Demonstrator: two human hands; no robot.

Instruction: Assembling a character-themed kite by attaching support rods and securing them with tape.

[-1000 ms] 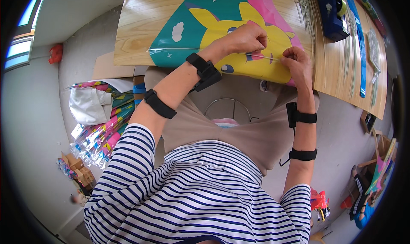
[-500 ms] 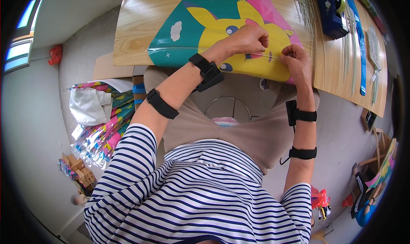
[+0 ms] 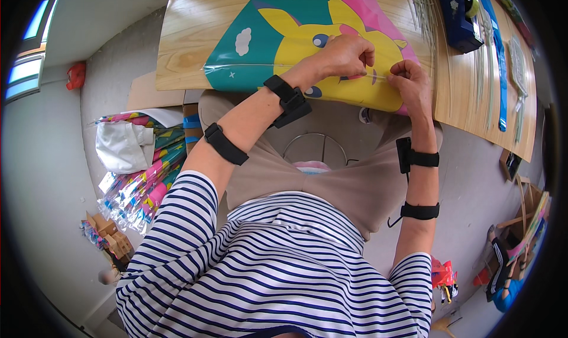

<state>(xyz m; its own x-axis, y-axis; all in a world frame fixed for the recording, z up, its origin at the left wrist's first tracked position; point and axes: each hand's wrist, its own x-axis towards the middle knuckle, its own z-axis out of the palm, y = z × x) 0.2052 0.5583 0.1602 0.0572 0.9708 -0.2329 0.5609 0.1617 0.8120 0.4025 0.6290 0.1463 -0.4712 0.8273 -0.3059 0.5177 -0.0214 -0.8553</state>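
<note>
A glossy sheet [image 3: 236, 77], printed with a yellow cartoon face on green and pink, lies over the near edge of the wooden table. Across its near part runs a thin pale rod [image 3: 379, 77]. My left hand [image 3: 345, 55] is closed above the yellow face, its fingertips pinching at the rod. Close to its right, my right hand [image 3: 412, 83] pinches the rod by the sheet's pink border, thumb and forefinger together. The hands are a short way apart. The left fingertips are partly hidden by the hand itself.
Several thin sticks [image 3: 421, 9] lie right of the sheet. Beyond them stand a dark blue tape dispenser [image 3: 458, 18] and a long blue strip [image 3: 502, 83]. Folded printed sheets [image 3: 165, 160] and a white cloth [image 3: 123, 147] are piled left of my legs. Another person [image 3: 506, 285] is at far right.
My left hand has shifted very slightly right and down along the rod. My right hand stays almost in place. The person at far right has moved their arms.
</note>
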